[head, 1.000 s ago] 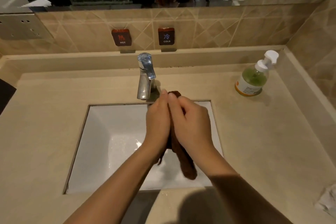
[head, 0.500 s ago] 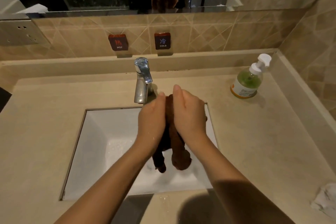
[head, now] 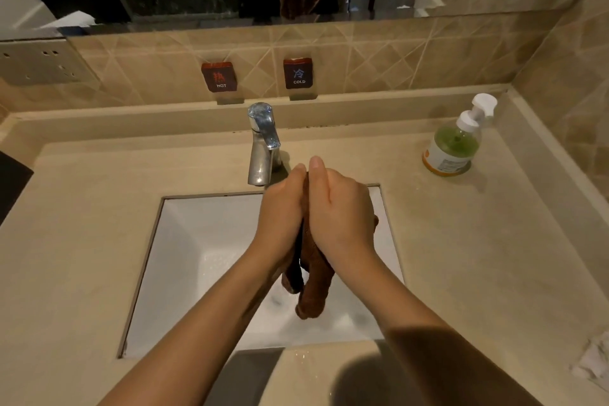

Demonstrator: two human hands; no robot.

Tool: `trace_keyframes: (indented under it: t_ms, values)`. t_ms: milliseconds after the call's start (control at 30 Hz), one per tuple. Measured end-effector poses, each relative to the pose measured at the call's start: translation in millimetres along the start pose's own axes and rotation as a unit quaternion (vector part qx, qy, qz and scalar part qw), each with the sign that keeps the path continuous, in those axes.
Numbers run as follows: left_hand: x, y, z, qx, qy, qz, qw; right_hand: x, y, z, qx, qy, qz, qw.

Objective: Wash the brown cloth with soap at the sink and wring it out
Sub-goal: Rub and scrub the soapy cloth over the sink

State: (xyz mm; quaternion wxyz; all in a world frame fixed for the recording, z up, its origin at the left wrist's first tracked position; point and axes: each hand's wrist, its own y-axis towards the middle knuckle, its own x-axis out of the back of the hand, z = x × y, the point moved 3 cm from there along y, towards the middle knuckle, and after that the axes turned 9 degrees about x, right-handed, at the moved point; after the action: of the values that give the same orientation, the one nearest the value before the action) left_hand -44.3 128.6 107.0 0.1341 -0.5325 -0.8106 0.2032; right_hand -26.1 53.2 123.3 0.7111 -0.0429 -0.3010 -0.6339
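Over the white sink basin (head: 197, 267) my left hand (head: 281, 211) and my right hand (head: 339, 208) are pressed together with the brown cloth (head: 313, 287) between their palms. In the mirror, the fingers of both hands curl round the cloth's top. Two wet, bunched ends of the cloth hang below my wrists above the basin floor. Most of the cloth's upper part is hidden by my hands. A green soap pump bottle (head: 453, 145) stands on the counter at the back right, well apart from my hands.
A chrome tap (head: 263, 145) stands just left of my fingertips behind the basin. HOT (head: 219, 76) and COLD (head: 298, 73) signs sit on the tiled wall. A crumpled white tissue (head: 593, 363) lies at the counter's right edge. Water drops dot the counter front.
My hands slid along each other with the cloth between them, and the hanging cloth split from one bunched end into two. The camera tilted slightly.
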Motion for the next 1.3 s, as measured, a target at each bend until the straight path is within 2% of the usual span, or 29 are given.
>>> trace_keyframes:
  t_ms: [267, 400, 467, 567, 667, 767, 867, 967, 1133, 1300]
  values:
    - [1.0, -2.3, -3.5, 0.01, -0.009, 0.01, 1.0, 1.9, 20.2, -12.2, -0.054, 0.072, -0.044, 0.995]
    - [5.4, 5.7, -9.3, 0.019, -0.004, -0.012, 1.0, -5.5, -6.2, 1.7, 0.022, -0.005, 0.007, 1.0]
    - [3.7, 4.1, -6.6, 0.027, -0.015, 0.006, 1.0, -7.4, -7.5, 5.0, 0.039, -0.035, 0.001, 0.999]
    - [1.9, 2.1, -0.8, 0.033, -0.031, 0.021, 0.999, -5.2, 9.1, 4.4, 0.039, -0.057, -0.034, 0.997]
    - [3.5, -6.0, 0.0, 0.014, -0.039, 0.051, 0.998, -0.3, 24.3, -9.6, -0.006, -0.062, -0.046, 0.997]
    - [0.5, -15.3, 1.6, 0.021, -0.045, 0.117, 0.992, 0.0, 31.5, -31.9, -0.067, 0.025, -0.001, 0.997]
    - [-3.5, -10.9, -2.3, 0.065, -0.163, 0.206, 0.963, 5.1, 30.5, -48.4, -0.145, 0.159, -0.007, 0.977]
    - [7.5, 3.9, -3.7, 0.084, -0.245, 0.206, 0.944, 21.4, 25.6, -54.8, -0.201, 0.254, -0.033, 0.945]
    - [30.6, 17.1, 0.9, 0.098, -0.275, 0.143, 0.946, 39.0, 20.4, -49.2, -0.154, 0.223, 0.013, 0.963]
    - [49.9, 22.8, 1.9, 0.07, -0.205, 0.098, 0.971, 47.2, 29.9, -44.0, -0.041, 0.12, 0.084, 0.988]
